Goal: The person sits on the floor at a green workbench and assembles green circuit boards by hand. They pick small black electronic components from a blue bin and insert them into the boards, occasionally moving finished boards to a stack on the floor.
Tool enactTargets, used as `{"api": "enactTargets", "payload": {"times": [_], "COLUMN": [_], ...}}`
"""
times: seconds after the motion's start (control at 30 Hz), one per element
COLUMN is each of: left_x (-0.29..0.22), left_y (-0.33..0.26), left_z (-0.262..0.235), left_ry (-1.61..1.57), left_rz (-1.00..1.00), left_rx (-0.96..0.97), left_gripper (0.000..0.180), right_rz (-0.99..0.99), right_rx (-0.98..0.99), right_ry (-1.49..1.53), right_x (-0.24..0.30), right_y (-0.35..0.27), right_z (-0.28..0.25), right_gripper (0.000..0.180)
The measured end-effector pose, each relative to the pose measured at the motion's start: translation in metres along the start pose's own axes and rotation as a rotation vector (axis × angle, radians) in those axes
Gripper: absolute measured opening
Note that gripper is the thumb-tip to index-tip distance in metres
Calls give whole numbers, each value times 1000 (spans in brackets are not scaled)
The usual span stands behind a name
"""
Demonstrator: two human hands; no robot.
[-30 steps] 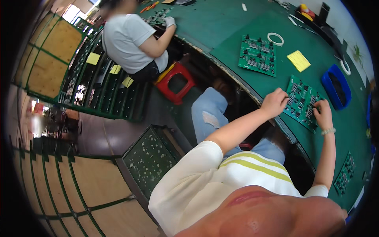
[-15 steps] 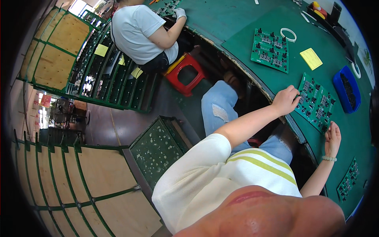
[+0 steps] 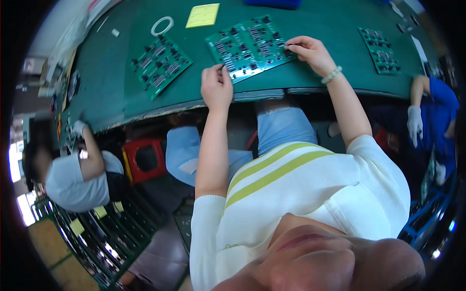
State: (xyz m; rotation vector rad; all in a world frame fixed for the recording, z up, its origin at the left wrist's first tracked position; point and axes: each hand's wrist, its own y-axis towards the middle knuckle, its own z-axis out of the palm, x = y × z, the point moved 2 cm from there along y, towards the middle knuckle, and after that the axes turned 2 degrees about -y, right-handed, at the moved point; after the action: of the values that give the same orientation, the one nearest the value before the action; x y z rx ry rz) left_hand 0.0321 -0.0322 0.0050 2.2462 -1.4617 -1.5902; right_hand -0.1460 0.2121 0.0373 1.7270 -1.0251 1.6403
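A green circuit board (image 3: 250, 48) with black components and display blocks lies on the bench in front of me. At its left front edge, my left hand (image 3: 217, 88) is closed, thumb and fingers pinching the board. My right hand (image 3: 311, 54), with a beaded bracelet on the wrist, is at the board's right end. Its thumb and forefinger are pinched together over a small dark piece; I cannot tell whether that piece is loose or part of the board. To the left lies a second circuit board (image 3: 161, 65) of the same kind, touched by neither hand.
A white ring (image 3: 162, 25), a yellow paper pad (image 3: 203, 15) and a blue bin (image 3: 273, 4) lie beyond the boards. Farther right is another circuit board (image 3: 379, 51). Co-workers sit at left (image 3: 77, 177) and right (image 3: 439, 121). A red stool (image 3: 144, 159) stands below the bench edge.
My view has swung to the right and levelled, bringing the right-hand co-worker in. Both hands remain at the same board, the left at its left edge, the right at its right end.
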Motion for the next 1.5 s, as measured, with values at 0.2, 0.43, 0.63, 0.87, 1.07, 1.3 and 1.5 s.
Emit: {"api": "enactTargets", "payload": {"times": [0.2, 0.43, 0.63, 0.87, 1.07, 1.3, 1.5], "left_x": [0, -2, 0, -4, -3, -2, 0], "left_y": [-3, -2, -2, -2, -3, -6, -11], "left_z": [1, -1, -1, 3, -4, -5, -7], "left_ry": [-1, -15, 6, -22, 60, -58, -19], "left_rz": [2, -12, 10, 11, 20, -7, 61], "left_rx": [21, 7, 5, -6, -4, -42, -114], "left_gripper": [12, 12, 12, 11, 8, 12, 11], "right_rz": [-146, -502, -492, -503, -700, -689, -582], "right_rx": [-16, 3, 199, 260, 392, 378, 430], "right_ry": [-278, -734, -1026, -1095, -1160, -1037, -1072], "right_x": [6, 20, 26, 31, 35, 40, 41], "right_y": [-8, 2, 14, 18, 27, 24, 26], "right_z": [6, 20, 31, 26, 30, 27, 35], "right_gripper": [15, 13, 12, 11, 6, 6, 12]}}
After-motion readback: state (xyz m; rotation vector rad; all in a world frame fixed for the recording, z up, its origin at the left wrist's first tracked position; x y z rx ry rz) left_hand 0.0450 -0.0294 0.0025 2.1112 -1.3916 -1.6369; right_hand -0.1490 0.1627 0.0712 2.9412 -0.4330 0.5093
